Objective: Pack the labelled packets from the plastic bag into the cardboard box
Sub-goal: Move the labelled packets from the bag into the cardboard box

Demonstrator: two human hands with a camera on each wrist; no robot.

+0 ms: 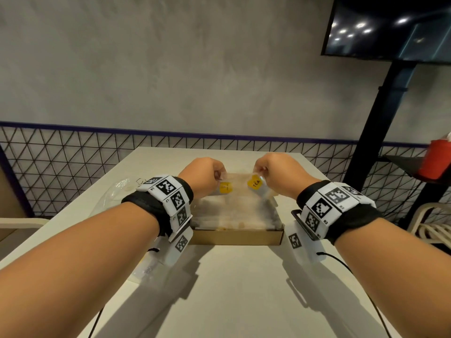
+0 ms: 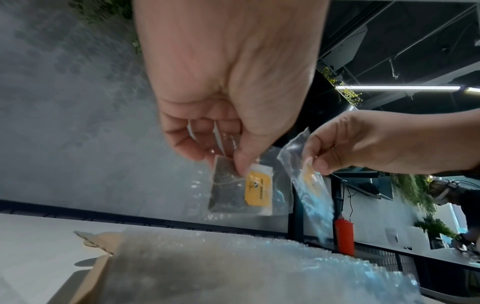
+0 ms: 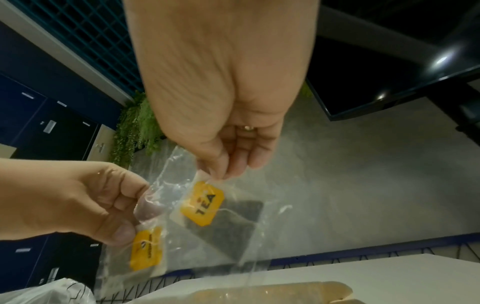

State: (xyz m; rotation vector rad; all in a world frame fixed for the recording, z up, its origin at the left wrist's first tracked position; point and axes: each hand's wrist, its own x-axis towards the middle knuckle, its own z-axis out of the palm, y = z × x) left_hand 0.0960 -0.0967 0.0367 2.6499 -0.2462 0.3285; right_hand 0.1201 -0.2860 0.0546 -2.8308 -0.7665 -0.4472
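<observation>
Two clear tea packets with yellow labels, one [image 1: 225,187] pinched by the left hand [image 1: 203,173] and one [image 1: 255,182] by the right hand [image 1: 275,172], hang above the open cardboard box [image 1: 238,236] on a pale table [image 1: 231,289] before a grey wall [image 1: 170,69].

Probably a café or canteen: pale table [image 1: 234,289] by a concrete wall [image 1: 170,69], wall-mounted screen [image 1: 390,25], wire-mesh partition [image 1: 73,167], hanging greenery [image 3: 135,131], navy lockers [image 3: 39,115].
</observation>
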